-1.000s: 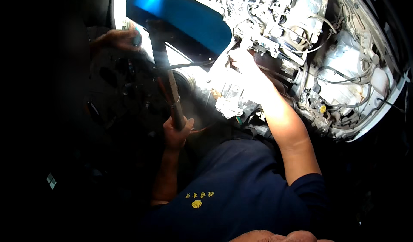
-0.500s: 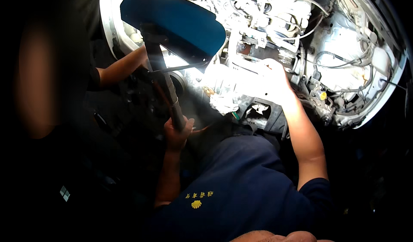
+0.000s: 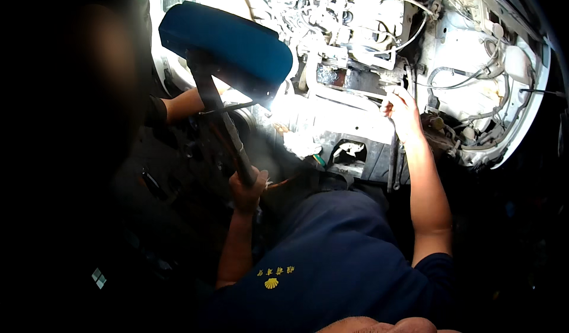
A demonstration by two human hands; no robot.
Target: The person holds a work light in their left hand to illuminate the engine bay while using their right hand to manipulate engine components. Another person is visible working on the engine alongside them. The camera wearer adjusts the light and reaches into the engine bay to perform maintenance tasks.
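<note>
My left hand [image 3: 248,192] is closed round the dark handle of a work lamp [image 3: 228,51] with a wide blue hood. The lamp tilts up and away from me, throwing strong light over the engine bay. My right hand [image 3: 403,111] is over the right end of a pale front crossmember [image 3: 349,117], its fingers bent together at the edge. Glare hides what the fingertips hold, if anything. Just below that hand a thin dark rod [image 3: 391,158] hangs down the front of the car.
Another person's forearm [image 3: 184,105] reaches in from the left behind the lamp. Beyond the crossmember lies the engine [image 3: 349,19], with hoses and wires. A crumpled white cloth or bag [image 3: 301,144] rests left of the front opening. The fender edge [image 3: 524,131] curves along the right.
My right hand has moved right along the crossmember, uncovering its middle. The lamp appears slightly lower and further left, still in my left hand. The other person's arm has shifted right and down in the picture.
</note>
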